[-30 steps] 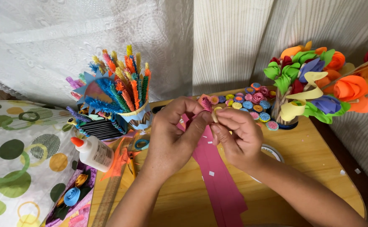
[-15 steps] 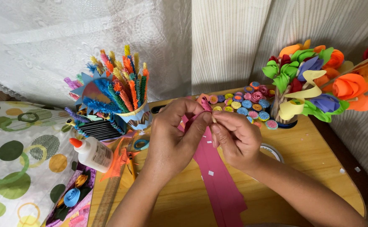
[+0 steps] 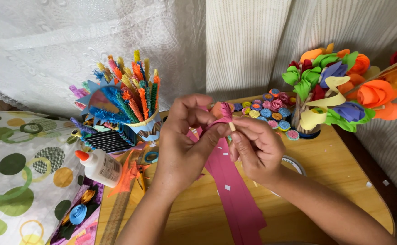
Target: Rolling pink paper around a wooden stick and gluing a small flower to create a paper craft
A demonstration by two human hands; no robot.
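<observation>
Little has shifted since a moment ago: both my hands stay raised over the wooden table [image 3: 339,181]. Left of them lies a glue bottle [image 3: 99,167]. My left hand [image 3: 185,140] pinches the pink paper strip [image 3: 235,190], while my right hand [image 3: 257,147] grips its coiled end on a thin stick [image 3: 231,125].

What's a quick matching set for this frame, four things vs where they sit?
Things:
1. glue bottle
2. paper flower bouquet
3. pink paper strip
4. cup of fringed sticks

Places:
A. far right, behind the right hand
B. flat on the wooden table, running under both hands
C. lying on its side, left of the left hand
D. upright at back left, by the curtain

Pairs: 1-C, 2-A, 3-B, 4-D
</observation>
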